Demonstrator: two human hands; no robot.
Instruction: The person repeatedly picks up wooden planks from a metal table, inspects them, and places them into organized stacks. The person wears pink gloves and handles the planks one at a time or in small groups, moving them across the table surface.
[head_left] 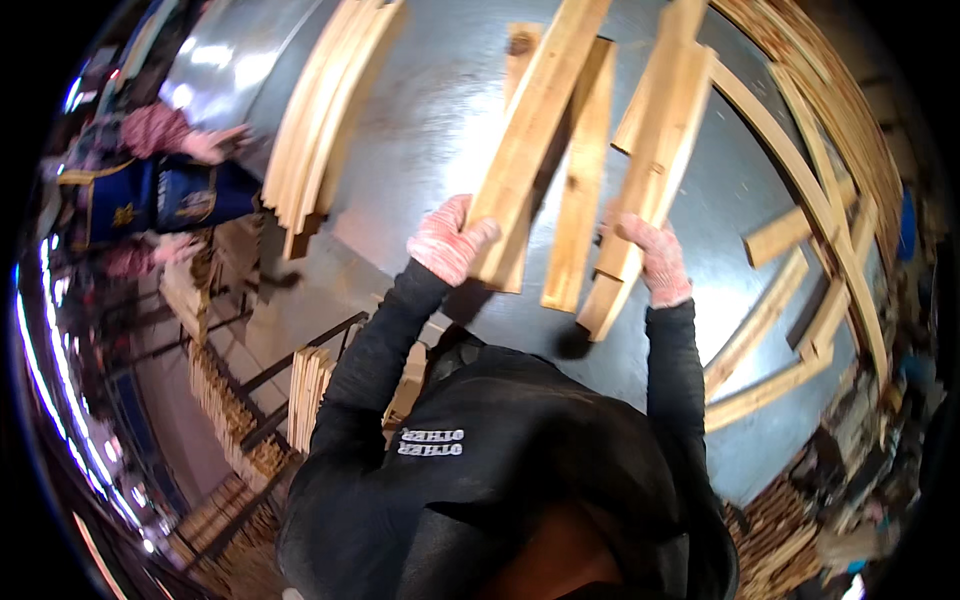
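In a pale pink-and-white knit glove, my left hand (447, 240) is closed on the near end of a long wooden plank (537, 130), thumb on its upper face. The plank slants away over other boards. My right hand (655, 258), gloved alike, is closed round the near part of another wooden board (655, 165), its thumb on top. That board lies over further boards, one end (603, 305) showing beneath it. Between my hands a separate wooden board (580, 190) rests on the grey metal table (440, 130). My fingers under the wood are hidden.
Left of my hands lies a row of stacked planks (330, 110). Past it a co-worker's gloved hand (213, 145) reaches toward the table, above a blue apron (170, 198). Loose wood strips (765, 325) lie at the right. Racks hold wood pieces (235, 410) at the lower left.
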